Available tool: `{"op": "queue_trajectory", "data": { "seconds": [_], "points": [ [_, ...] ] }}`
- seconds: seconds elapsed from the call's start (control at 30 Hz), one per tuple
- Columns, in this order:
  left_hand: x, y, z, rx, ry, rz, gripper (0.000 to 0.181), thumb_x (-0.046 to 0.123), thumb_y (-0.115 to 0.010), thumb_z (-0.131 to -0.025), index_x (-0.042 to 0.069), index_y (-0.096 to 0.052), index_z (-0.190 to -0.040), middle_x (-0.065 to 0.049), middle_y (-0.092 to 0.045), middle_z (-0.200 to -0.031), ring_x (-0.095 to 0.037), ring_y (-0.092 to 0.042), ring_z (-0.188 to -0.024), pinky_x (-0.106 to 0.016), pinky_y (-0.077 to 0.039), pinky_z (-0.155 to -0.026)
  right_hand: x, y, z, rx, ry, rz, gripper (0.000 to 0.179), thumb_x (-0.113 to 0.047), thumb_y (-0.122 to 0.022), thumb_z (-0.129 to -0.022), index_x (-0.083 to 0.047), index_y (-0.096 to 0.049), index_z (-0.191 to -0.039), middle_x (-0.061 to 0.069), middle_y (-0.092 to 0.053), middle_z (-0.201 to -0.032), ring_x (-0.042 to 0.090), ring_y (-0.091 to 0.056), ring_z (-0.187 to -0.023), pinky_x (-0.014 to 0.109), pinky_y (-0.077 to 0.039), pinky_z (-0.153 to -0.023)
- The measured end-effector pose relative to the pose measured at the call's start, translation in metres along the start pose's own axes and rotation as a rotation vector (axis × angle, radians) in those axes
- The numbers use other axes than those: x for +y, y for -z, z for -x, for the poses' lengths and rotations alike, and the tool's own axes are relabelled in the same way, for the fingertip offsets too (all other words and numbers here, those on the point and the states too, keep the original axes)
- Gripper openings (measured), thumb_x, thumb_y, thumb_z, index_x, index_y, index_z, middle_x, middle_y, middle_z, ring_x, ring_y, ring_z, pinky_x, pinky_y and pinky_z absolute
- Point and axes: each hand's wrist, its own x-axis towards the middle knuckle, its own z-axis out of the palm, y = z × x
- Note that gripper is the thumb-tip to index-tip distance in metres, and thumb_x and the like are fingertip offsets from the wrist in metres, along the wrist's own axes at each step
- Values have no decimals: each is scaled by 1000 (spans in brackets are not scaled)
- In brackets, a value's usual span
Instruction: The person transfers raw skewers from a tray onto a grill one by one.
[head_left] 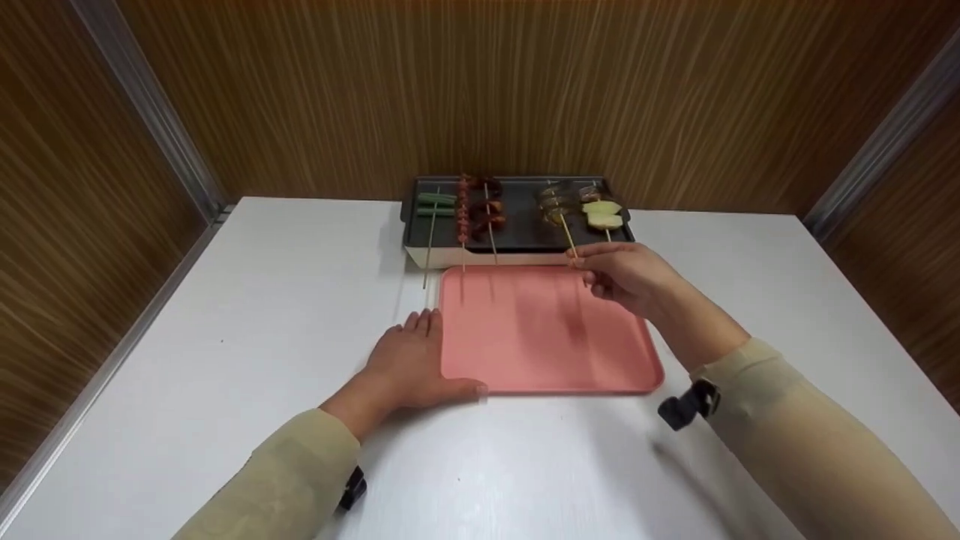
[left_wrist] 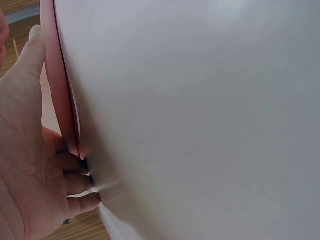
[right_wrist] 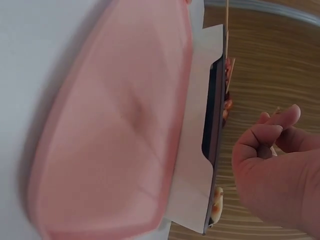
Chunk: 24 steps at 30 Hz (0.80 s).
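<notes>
My right hand (head_left: 626,276) pinches the near end of a bamboo skewer (head_left: 568,232) between thumb and fingertips. The skewer's brownish pieces (head_left: 553,202) are over the right part of a black griddle (head_left: 519,217); whether they touch its surface I cannot tell. In the right wrist view the fingers (right_wrist: 260,137) are curled, and most of the skewer is hidden. My left hand (head_left: 409,367) lies at the near left corner of a pink tray (head_left: 517,337), fingers stretched along its left side and thumb by the front rim. The left wrist view shows the fingers (left_wrist: 77,185) against the tray's edge (left_wrist: 61,95).
Other skewers lie on the griddle: green pieces (head_left: 437,211), small red pieces (head_left: 463,214), glossy reddish-brown pieces (head_left: 489,217) and pale slices (head_left: 604,219). Some sticks jut over its front edge towards the tray. Wood-grain panels (head_left: 480,90) enclose the white table (head_left: 315,277).
</notes>
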Motion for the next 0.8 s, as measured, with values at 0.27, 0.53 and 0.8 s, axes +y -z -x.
{"op": "queue_trajectory", "data": {
  "seconds": [0.27,0.53,0.8],
  "points": [
    [2,2,0,-5,10,-4,140,96,-51,-79,-12,-21,-163,-34,-31,-165,-44,-29,-156,-58,-30,-123,0,-9,-30,65,-52,-4,32,-8,-58,-109,5,-61,-138,2,-67,-91,7,-55,-70,21,-45,-62],
    [3,3,0,-4,11,6,139,96,-52,-79,-11,-22,-163,-33,-31,-166,-44,-29,-156,-58,-29,-123,5,-18,-41,82,-55,9,27,-10,-61,-108,2,-64,-133,-1,-65,-79,8,-55,-68,22,-45,-62],
    [1,1,-2,5,14,0,140,95,-53,-79,-12,-22,-163,-34,-31,-165,-44,-30,-156,-57,-31,-123,10,-22,-34,120,-13,197,45,-17,-63,-108,2,-57,-148,6,-69,-102,6,-61,-69,23,-50,-67]
  ]
}}
